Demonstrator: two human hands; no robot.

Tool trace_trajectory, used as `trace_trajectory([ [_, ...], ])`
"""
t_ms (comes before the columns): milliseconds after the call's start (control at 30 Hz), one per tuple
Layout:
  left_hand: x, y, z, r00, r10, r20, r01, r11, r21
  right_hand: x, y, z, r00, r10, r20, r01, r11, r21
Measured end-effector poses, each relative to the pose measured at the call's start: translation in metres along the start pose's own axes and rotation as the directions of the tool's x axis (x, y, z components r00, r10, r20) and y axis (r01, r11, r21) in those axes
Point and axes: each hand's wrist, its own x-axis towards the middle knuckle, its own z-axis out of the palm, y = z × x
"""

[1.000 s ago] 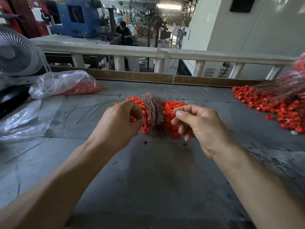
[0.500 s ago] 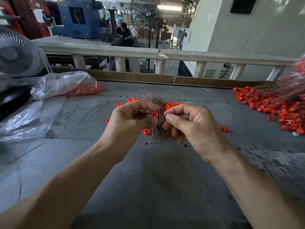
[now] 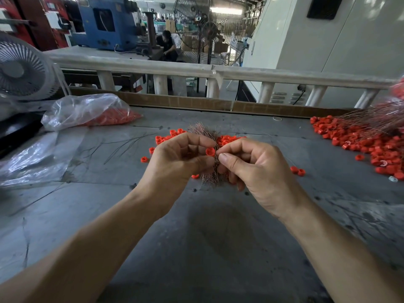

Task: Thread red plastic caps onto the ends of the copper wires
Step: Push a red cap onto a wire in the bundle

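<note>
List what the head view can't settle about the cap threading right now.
- Wire tip in right hand: too thin to see at red cap.
- Copper wire bundle: middle hidden by left hand.
- Right-side cap pile: cut off by frame edge.

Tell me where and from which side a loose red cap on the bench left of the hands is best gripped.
Judging by its pose, take the lone red cap across its round side wall, fingertips coming straight down from above. It lies flat on the grey bench, apart from the other caps, so both sides look free.
</note>
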Motion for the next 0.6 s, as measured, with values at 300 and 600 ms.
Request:
trace_trajectory([
  [300,-0.0008,0.0005,0.0032,0.999,0.044,0.000,-0.044,0.999,0.018,-0.0006,-0.0030,0.0007,1.000,-0.006,-0.004,0.006,0.999,-0.035],
  [600,-0.0024,0.0008,0.0029,0.999,0.046,0.022,-0.047,0.997,0.060,-0.0016,-0.0052,0.0013,0.999,-0.012,-0.041,0.007,0.994,-0.111],
])
